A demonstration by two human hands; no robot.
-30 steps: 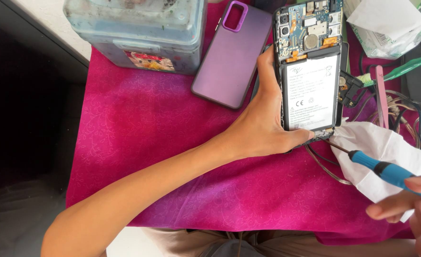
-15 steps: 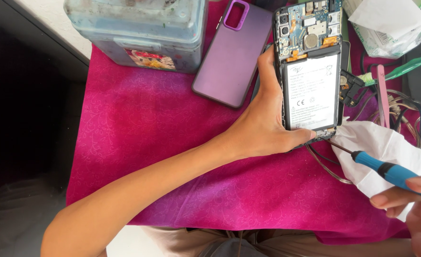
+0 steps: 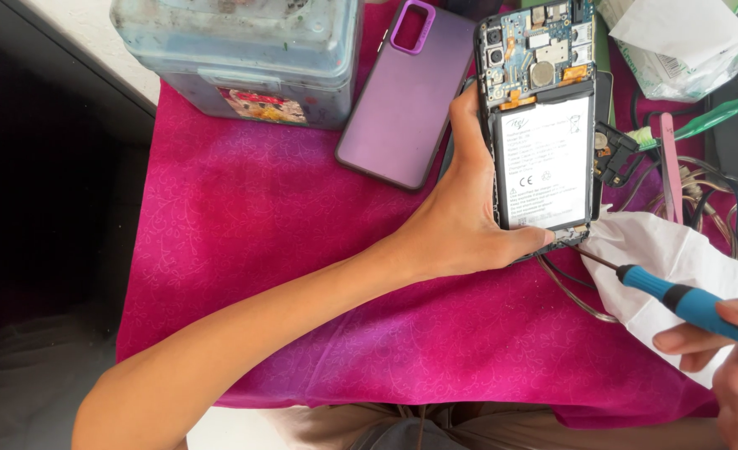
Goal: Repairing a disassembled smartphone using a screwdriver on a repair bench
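An opened phone lies face down on a magenta cloth, its white battery and circuit board exposed. My left hand grips its left edge and bottom corner. At the lower right, my right hand holds a blue-handled screwdriver whose thin tip touches the phone's bottom right corner. A purple back cover rests to the left of the phone.
A pale blue plastic box stands at the back left. White tissue lies under the screwdriver, and a second wad sits at the back right. Cables, a pink tool and a green tool crowd the right side.
My right hand and the screwdriver have shifted slightly up and left, with the tip staying at the phone's bottom corner. My left hand keeps its hold.
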